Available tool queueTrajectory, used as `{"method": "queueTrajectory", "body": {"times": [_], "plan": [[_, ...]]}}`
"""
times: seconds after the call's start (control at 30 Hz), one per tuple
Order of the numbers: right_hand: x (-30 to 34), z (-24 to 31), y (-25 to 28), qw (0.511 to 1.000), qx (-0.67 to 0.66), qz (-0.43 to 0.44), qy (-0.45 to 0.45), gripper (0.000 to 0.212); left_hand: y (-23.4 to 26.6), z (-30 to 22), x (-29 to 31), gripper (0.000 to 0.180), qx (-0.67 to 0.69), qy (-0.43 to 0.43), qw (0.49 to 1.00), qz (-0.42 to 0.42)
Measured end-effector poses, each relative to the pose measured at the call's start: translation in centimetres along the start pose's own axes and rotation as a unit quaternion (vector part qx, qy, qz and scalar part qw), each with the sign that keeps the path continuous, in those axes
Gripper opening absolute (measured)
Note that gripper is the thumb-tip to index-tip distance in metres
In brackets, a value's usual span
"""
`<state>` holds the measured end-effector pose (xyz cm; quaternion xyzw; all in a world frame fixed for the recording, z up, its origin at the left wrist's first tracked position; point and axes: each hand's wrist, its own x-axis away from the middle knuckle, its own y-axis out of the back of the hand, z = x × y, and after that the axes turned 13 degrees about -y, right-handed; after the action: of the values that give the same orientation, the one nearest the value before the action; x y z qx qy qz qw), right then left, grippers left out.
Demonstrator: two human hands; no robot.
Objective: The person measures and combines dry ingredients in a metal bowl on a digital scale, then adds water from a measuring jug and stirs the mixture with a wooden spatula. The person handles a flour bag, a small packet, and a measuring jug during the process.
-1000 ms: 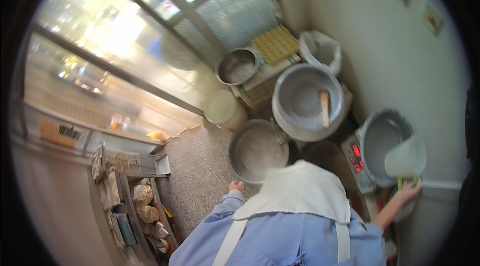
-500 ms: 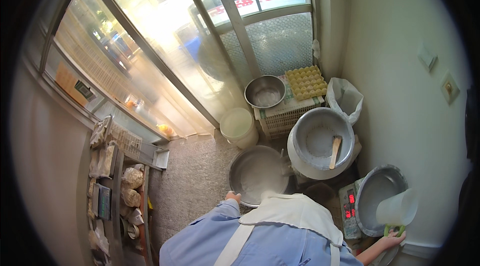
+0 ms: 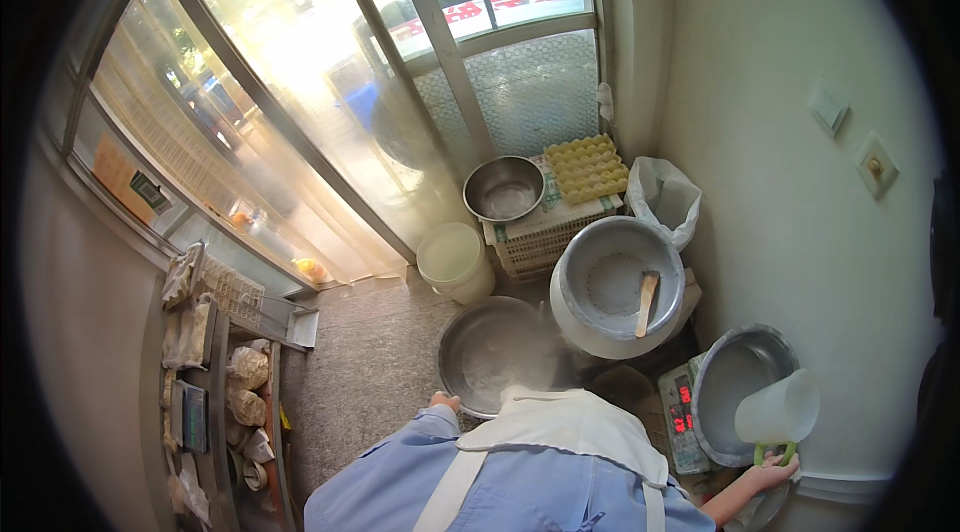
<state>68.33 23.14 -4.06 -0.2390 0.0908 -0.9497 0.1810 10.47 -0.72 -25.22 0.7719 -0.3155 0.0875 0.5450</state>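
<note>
My left hand [image 3: 445,400] closes on the rim of a wide dark metal basin [image 3: 450,350] on the floor. Inside that basin there is a pale haze, and its near side is hidden behind my apron. Out to the right, my right hand [image 3: 770,474] grips the green handle of a translucent white plastic jug [image 3: 775,415]. The jug leans on its side over the near right part of a grey metal basin [image 3: 712,360]. Next to that basin is a scale [image 3: 682,422] with a red lit display. Whether the jug holds anything is not visible.
A grey bowl with a wooden-handled brush [image 3: 647,304] sits on a white pot [image 3: 568,320]. Behind are a white bucket [image 3: 452,262], a steel bowl [image 3: 504,188], a yellow egg tray [image 3: 585,168] and a white sack [image 3: 665,194]. Shelves with bags [image 3: 247,367] line the left.
The whole view has shifted slightly, so everything sits a little farther left. Both hands keep their holds, and the jug stays tilted over the grey basin.
</note>
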Motion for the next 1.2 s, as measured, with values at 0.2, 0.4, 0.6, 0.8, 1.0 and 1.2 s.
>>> {"method": "queueTrajectory", "body": {"times": [0.2,0.4,0.6,0.8,1.0,1.2], "plan": [[-0.3,0.2,-0.5,1.0,-0.016,-0.005,-0.002,0.032,0.0,-1.0,0.6,0.055,-0.018,-0.001,1.0,0.0],[-0.2,0.4,-0.7,1.0,-0.012,0.02,-0.002,0.033,0.3,-1.4,0.9,0.054,-0.004,-0.01,1.0,0.022],[-0.2,0.3,-1.2,1.0,-0.005,-0.009,-0.016,0.03,-0.5,-0.1,-0.1,0.045,0.021,-0.014,0.999,0.02],[-0.6,-0.2,-0.9,1.0,-0.002,0.001,-0.016,0.027,-0.2,0.2,0.3,0.042,0.006,-0.019,1.0,0.012],[-0.2,0.0,-0.9,1.0,-0.011,-0.006,-0.027,0.029,-0.2,0.7,0.5,0.043,-0.001,-0.027,0.999,0.018],[0.0,0.3,-0.7,1.0,-0.007,0.0,-0.03,0.027,-0.6,1.3,0.3,0.045,-0.009,-0.039,0.999,0.021]]}}
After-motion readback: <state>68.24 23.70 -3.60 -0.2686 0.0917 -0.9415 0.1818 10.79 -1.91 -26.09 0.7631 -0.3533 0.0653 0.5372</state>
